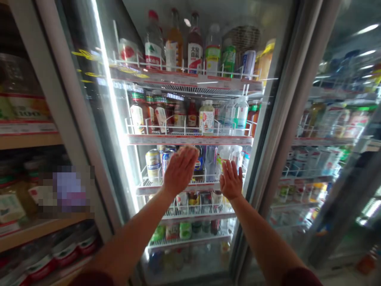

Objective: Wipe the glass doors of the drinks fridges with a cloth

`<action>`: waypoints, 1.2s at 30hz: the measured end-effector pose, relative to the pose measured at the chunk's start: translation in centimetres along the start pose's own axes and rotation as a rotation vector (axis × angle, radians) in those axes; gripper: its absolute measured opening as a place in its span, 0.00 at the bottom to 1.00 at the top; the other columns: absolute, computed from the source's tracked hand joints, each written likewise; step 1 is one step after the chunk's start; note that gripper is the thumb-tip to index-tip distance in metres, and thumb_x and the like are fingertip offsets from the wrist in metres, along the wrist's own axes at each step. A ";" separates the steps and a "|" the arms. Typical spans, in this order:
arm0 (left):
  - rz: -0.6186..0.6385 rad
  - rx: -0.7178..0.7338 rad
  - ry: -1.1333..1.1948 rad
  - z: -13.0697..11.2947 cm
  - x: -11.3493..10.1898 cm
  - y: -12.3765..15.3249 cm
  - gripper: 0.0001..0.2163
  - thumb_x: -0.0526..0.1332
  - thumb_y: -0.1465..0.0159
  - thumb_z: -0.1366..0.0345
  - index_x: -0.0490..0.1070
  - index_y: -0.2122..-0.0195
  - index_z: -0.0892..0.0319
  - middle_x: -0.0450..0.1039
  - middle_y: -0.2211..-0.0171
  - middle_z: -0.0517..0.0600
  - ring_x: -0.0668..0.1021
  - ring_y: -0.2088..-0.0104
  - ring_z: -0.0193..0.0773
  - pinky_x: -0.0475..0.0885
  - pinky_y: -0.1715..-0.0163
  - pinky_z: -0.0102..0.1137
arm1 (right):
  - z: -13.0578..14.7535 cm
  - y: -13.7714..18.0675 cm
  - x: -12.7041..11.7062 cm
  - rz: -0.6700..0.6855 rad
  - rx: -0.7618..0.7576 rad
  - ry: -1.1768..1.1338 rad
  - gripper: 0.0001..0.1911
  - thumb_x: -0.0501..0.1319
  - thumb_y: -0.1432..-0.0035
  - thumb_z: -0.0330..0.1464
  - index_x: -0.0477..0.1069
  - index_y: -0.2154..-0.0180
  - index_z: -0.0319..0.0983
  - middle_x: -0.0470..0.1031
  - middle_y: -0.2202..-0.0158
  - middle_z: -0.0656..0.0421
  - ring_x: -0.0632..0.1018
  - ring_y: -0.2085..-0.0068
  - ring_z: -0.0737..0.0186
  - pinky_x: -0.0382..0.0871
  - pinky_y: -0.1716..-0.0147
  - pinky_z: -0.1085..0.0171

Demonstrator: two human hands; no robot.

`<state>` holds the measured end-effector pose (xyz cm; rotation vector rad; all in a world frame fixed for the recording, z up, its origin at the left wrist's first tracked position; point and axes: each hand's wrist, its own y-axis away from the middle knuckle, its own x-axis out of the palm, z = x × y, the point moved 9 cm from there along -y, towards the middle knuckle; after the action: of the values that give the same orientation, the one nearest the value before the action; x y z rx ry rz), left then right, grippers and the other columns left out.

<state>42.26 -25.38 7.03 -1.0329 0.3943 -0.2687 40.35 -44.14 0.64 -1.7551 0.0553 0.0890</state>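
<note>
Both arms reach forward in front of a lit drinks fridge. My left hand (181,170) is raised with its fingers stretched out and nothing in it. It partly covers the cans on the third shelf, among them a pale can (153,165). To its right, my right hand (231,181) shows its back, fingers spread and holding nothing, in front of clear bottles. Whether either hand touches anything I cannot tell. On the second shelf above stand a squat bottle with a white label (206,118) and a clear bottle with a green label (241,115).
Bottles such as a red-capped one (153,43) line the top shelf (190,77) behind a wire rail. A bright light strip (108,75) runs down the left side. Wooden shelves (29,140) with jars flank the fridge; more cooled drinks stand right of a metal frame (284,99).
</note>
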 end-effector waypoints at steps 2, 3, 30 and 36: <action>-0.032 -0.119 0.021 2.4 -0.6 -3.3 0.31 0.54 0.30 0.67 0.48 0.27 0.59 0.52 0.28 0.55 0.48 0.26 0.48 0.46 0.28 0.47 | 0.0 0.0 0.0 0.002 -0.001 0.002 0.35 0.51 0.31 0.32 0.41 0.27 0.39 0.66 0.33 0.49 0.60 0.29 0.53 0.46 0.30 0.49; -0.036 -0.151 0.036 2.6 -0.6 -3.7 0.31 0.54 0.30 0.67 0.47 0.27 0.59 0.52 0.28 0.56 0.47 0.26 0.50 0.47 0.28 0.49 | 0.0 0.0 0.0 0.004 0.000 0.004 0.35 0.51 0.31 0.32 0.41 0.27 0.38 0.66 0.33 0.49 0.60 0.29 0.53 0.46 0.30 0.49; -0.013 -0.140 -0.035 9.7 -2.9 -0.2 0.27 0.51 0.28 0.64 0.52 0.29 0.62 0.51 0.28 0.55 0.51 0.27 0.49 0.50 0.28 0.49 | -0.2 0.4 0.4 0.024 0.013 0.007 0.36 0.51 0.31 0.32 0.42 0.27 0.39 0.64 0.32 0.50 0.60 0.29 0.53 0.47 0.30 0.49; -0.075 -0.285 -0.092 8.2 -3.5 6.7 0.30 0.52 0.30 0.68 0.47 0.28 0.68 0.53 0.30 0.67 0.52 0.28 0.58 0.60 0.33 0.55 | -0.2 0.3 0.2 0.014 0.004 0.015 0.36 0.52 0.31 0.33 0.43 0.27 0.38 0.66 0.33 0.49 0.60 0.29 0.53 0.46 0.30 0.49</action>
<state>42.96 -14.32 5.56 -1.3372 0.3160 -0.2352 40.56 -44.37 0.31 -1.7519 0.0785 0.0861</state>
